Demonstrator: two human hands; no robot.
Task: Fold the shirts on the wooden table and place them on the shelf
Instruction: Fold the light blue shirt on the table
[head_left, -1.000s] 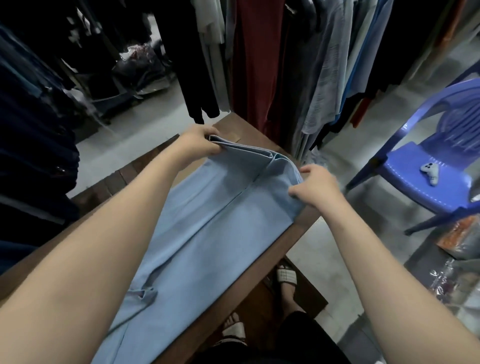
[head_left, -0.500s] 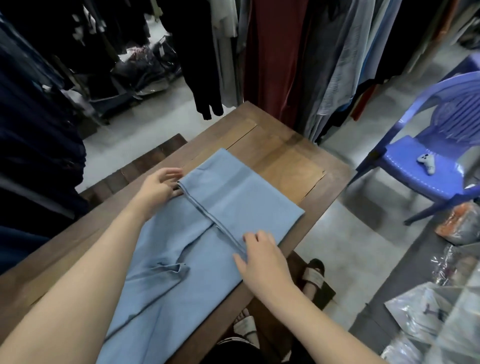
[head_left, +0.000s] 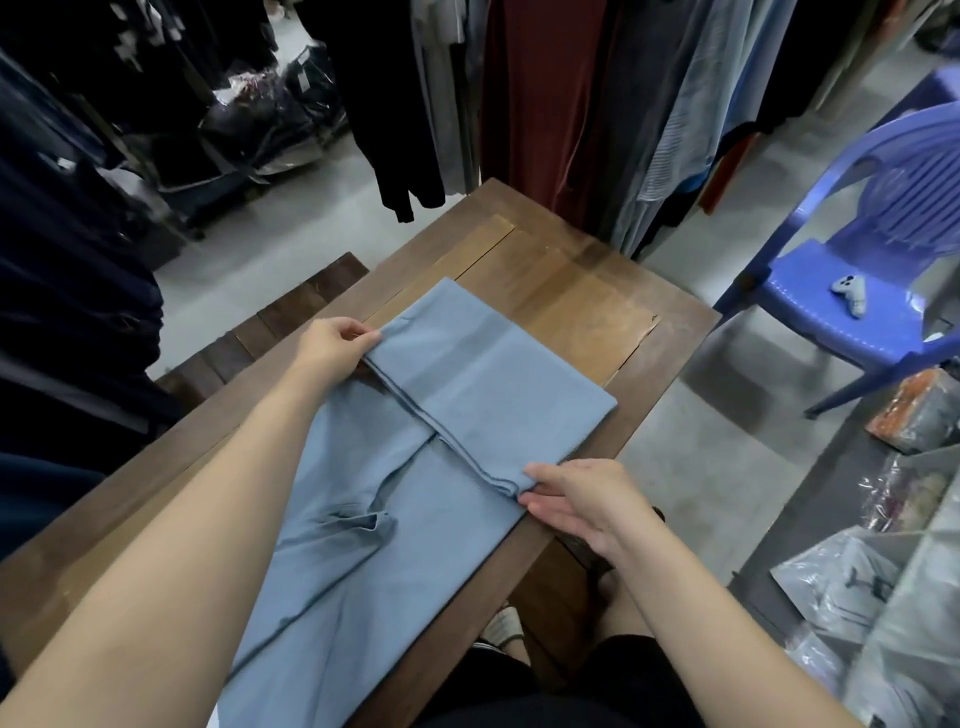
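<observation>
A: Quick count. Shirts on the table?
B: One. Lt-blue shirt (head_left: 483, 384), smooth matte cloth, lying on the wooden table (head_left: 571, 291) at center frame. The far part is folded back over itself into a flat rectangle. Its doubled edge runs diag. from mid-left to lower center. The near part runs long & narrow toward the bottom edge, w/ one puckered wrinkle approx. halfway down.
A: Hands?
B: Two, bare forearms. The left hand (head_left: 332, 348), left of center, pinches the fold's left corner betw. thumb & fingers. The right hand (head_left: 582, 504), lower center-right, holds the fold's other corner betw. thumb & nearly straight fingers, at the table's edge.
A: Table?
B: One. Rectangular, brown boards, w/ a lighter glossy patch in the upper-center part. One dark slatted wooden piece (head_left: 291, 317) sits just beside its left side.
A: Anything else?
B: One blue plastic chair (head_left: 795, 291) at the right edge of frame, moulded, w/ a ribbed fan-shaped back. One small grey object (head_left: 849, 293) lies on its seat, can't tell what it is. Hanging garments (head_left: 524, 93) run across the top: black, dark red, grey, striped blue, too overlapped to count. Clear crinkly plastic bags (head_left: 857, 587) at lower right, no. unclear. Grey concrete floor (head_left: 311, 208).
</observation>
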